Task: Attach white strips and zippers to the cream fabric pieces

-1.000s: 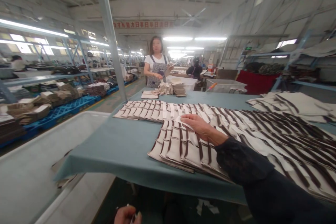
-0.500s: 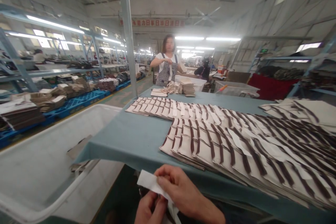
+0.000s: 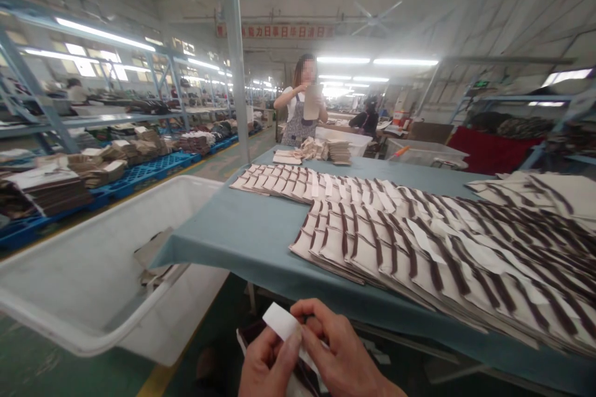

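Observation:
A short white strip point(image 3: 279, 320) sticks up between my two hands, below the front edge of the table. My left hand point(image 3: 267, 360) is closed, its thumb pressing on the strip's lower part. Fingers of my right hand point(image 3: 338, 344) pinch the same strip from the right. Under and behind my left hand shows a dark brown and cream fabric piece point(image 3: 246, 335), mostly hidden by the fingers. Beyond my hands, overlapping cream fabric pieces with dark brown bands point(image 3: 372, 242) lie in rows, with loose white strips point(image 3: 426, 240) on top.
A blue-green cloth covers the table point(image 3: 209, 236). At its left stands a white plastic tub point(image 3: 153, 322) with some fabric inside. A metal post point(image 3: 237, 62) rises beside the table. Across it, a co-worker point(image 3: 300, 105) holds up a beige piece near small fabric stacks point(image 3: 339, 152).
My hands have shifted slightly right, and my left thumb has moved up onto the white strip. More of the brown-edged fabric shows at left. The co-worker has raised a beige piece.

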### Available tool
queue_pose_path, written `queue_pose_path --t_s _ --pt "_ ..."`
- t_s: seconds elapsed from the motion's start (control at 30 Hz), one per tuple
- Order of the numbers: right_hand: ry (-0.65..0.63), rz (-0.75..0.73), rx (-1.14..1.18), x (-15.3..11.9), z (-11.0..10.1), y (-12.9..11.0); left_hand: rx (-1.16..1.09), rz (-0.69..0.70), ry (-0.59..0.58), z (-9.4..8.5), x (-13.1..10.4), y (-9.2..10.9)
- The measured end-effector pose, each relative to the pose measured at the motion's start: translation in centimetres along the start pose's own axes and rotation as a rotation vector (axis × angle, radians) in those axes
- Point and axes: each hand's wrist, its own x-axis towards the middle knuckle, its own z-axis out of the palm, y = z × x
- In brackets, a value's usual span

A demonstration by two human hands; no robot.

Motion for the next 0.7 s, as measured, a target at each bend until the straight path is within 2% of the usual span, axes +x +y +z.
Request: queue_pose_path --t_s 0.13,0.33,0.47,0.53,0.7 --pt "-0.015 -0.043 -0.044 -1.4 1.3 0.1 0.078 0.001 0.068 -0.6 -1.6 0.5" --pt "-0.048 -0.048 -0.114 -2.7 2.4 1.9 0.149 -0.027 0.096 -1.6 -3.3 0.3" --pt "0.133 -0.102 -0.233 -2.3 1.3 2.2 0.177 -0.054 0.042 -1.9 -3.5 -0.1" --pt "0.185 -0.114 -0.203 -1.7 0.8 1.7 0.193 -0.058 0.018 -1.7 -3.4 -0.1" --pt "-0.045 -0.018 0.078 -0.9 2.1 -0.2 0.251 -0.041 -0.009 -1.0 -3.1 0.7"
